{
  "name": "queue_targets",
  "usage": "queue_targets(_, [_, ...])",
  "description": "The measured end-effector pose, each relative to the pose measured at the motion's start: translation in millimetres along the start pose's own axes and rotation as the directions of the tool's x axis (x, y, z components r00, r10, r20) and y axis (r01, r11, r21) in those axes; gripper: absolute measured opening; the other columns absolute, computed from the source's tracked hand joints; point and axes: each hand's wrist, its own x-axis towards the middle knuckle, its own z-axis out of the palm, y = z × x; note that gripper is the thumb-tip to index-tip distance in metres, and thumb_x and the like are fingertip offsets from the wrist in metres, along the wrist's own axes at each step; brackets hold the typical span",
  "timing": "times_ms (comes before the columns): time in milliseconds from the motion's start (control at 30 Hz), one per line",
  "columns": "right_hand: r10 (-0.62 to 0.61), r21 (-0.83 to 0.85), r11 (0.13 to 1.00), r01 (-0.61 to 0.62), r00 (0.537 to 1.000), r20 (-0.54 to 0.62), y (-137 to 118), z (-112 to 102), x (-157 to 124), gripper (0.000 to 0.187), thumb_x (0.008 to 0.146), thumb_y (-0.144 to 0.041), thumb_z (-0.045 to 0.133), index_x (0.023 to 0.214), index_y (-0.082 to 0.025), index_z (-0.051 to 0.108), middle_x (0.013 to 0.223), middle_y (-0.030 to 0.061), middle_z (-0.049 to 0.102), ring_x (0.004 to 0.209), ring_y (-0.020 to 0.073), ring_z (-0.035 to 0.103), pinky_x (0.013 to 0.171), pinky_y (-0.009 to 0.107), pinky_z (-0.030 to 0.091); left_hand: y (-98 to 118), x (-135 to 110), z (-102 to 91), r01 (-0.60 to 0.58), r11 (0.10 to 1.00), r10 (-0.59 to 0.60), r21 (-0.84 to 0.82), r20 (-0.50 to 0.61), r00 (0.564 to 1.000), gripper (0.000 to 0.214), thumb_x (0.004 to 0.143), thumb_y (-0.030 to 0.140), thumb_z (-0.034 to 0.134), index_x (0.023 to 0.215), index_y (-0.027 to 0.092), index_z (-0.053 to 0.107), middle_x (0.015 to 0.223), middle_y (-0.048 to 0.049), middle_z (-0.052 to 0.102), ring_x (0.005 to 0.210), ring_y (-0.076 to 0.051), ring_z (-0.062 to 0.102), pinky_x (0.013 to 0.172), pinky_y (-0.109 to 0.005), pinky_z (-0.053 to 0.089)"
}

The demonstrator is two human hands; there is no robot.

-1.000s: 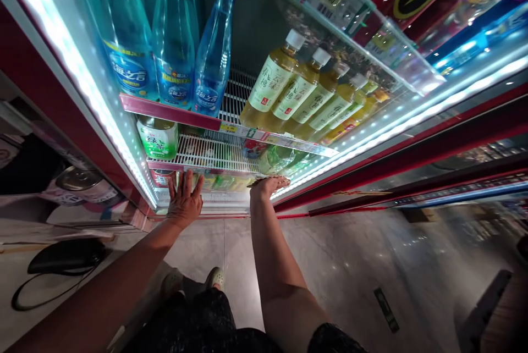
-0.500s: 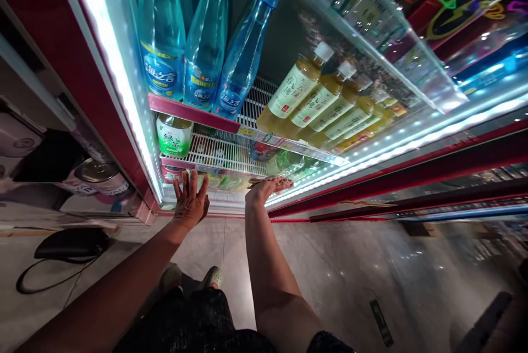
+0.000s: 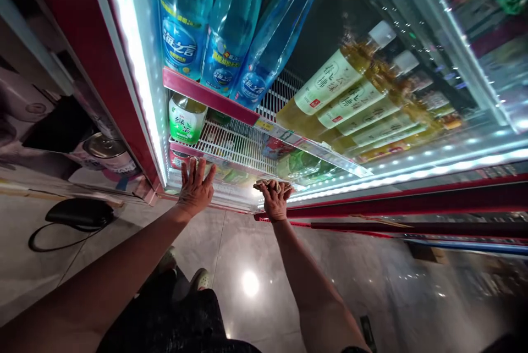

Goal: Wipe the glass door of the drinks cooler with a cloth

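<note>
My left hand [image 3: 194, 188] lies flat and open against the glass door [image 3: 231, 122] of a drinks fridge, low down near its bottom edge. My right hand [image 3: 274, 198] presses a small brownish cloth [image 3: 270, 183] against the same glass, its fingers curled over the cloth. Behind the glass stand blue water bottles [image 3: 231, 28] on a red-edged shelf, yellow tea bottles [image 3: 350, 94] to their right, and a green-labelled bottle [image 3: 186, 120] on the wire shelf below.
A bright LED strip [image 3: 132, 56] runs down the fridge's red frame. A black bag [image 3: 78, 213] with a cord lies on the tiled floor at left. My feet [image 3: 193, 279] stand close to the fridge base. Red rails [image 3: 412, 215] stretch away to the right.
The camera has moved closer to the fridge and turned. My right hand has shifted to press the cloth on the glass with its back facing me; my left hand stays flat on the glass.
</note>
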Motion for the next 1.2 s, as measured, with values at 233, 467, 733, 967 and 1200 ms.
queue_targets(233, [-0.123,0.093,0.989,0.119,0.992,0.039,3,-2,35,0.043,0.093,-0.02,0.056,0.131,-0.035,0.069,0.121,0.0104,0.072,0.138,0.0393,0.047,0.118,0.07,0.016,18,3,16.0,0.056,0.998,-0.055,0.029,-0.041,0.998,0.111,0.079,0.015,0.064,0.163,0.019,-0.009,0.165,-0.0129,-0.026,0.151,-0.042,-0.022,0.121,-0.074,0.01])
queue_targets(467, [-0.462,0.193,0.872,0.45,0.886,0.024,4,-21,48,0.055,0.102,-0.015,0.041,0.151,-0.04,0.045,0.136,-0.0024,0.069,0.136,0.0145,0.053,0.126,0.037,0.002,16,-2,22.7,0.075,0.996,-0.074,0.052,-0.017,0.997,0.112,0.078,0.016,0.065,0.163,0.017,-0.008,0.164,-0.0142,-0.027,0.15,-0.041,-0.023,0.123,-0.07,0.007])
queue_targets(733, [-0.437,0.222,0.866,0.448,0.894,-0.096,-30,-21,81,0.056,0.102,-0.014,0.041,0.153,-0.034,0.044,0.14,0.001,0.066,0.14,0.0199,0.051,0.128,0.044,0.002,24,-6,20.1,0.101,0.992,-0.101,0.076,-0.005,0.995,0.107,0.075,0.011,0.06,0.163,0.013,0.0,0.165,-0.014,-0.026,0.153,-0.04,-0.018,0.126,-0.062,0.013])
queue_targets(967, [-0.524,0.36,0.812,0.459,0.845,0.104,-25,-45,98,0.06,0.102,-0.012,0.035,0.156,-0.037,0.036,0.155,-0.0012,0.052,0.147,0.018,0.042,0.125,0.044,0.024,22,-12,11.5,0.154,0.987,-0.16,0.054,0.112,0.981,0.092,0.075,0.007,0.056,0.161,0.011,0.022,0.166,-0.013,-0.021,0.154,-0.038,-0.014,0.126,-0.059,0.015])
queue_targets(1200, [-0.566,0.37,0.77,0.519,0.824,0.021,-48,-35,110,0.057,0.1,-0.01,0.04,0.152,-0.031,0.046,0.151,0.0042,0.057,0.147,0.02,0.044,0.126,0.046,0.024,31,-9,5.0,0.215,0.975,-0.222,0.062,0.159,0.962,0.09,0.075,0.004,0.054,0.16,0.01,0.025,0.167,-0.0156,-0.014,0.154,-0.036,-0.014,0.126,-0.058,0.017])
